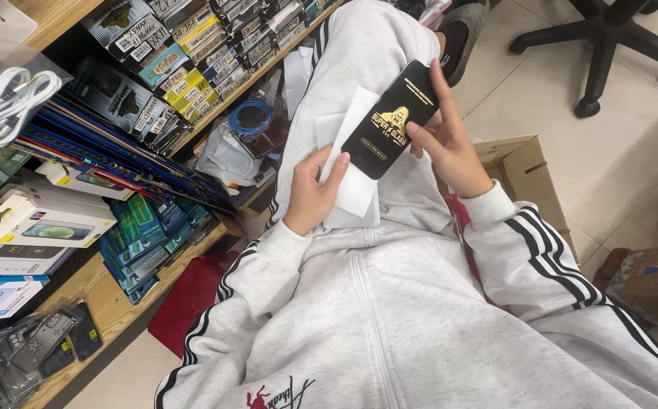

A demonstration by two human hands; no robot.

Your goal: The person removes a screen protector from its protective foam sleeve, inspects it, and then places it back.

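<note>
Grey lap, left hand (pixel 310 195) pinching white sleeve (pixel 352 170), right hand (pixel 446 144) gripping black packet (pixel 389 121) edges — shelves (pixel 117 295) close left.

Two hands: left hand (pixel 310 193), right hand (pixel 446 148). One black flat pack (pixel 391 121), one white sleeve (pixel 355 178) under it. One cardboard box (pixel 522 170), one office chair base (pixel 609 38), two wooden shelves (pixel 106 303)

wooden shelves (pixel 109 299) of boxed packets, cardboard box (pixel 522 170), office chair (pixel 609 38).

light: bright, even, from overhead | shadows: soft, faint | focus: sharp | distortion: wide-angle stretch at edges
</note>
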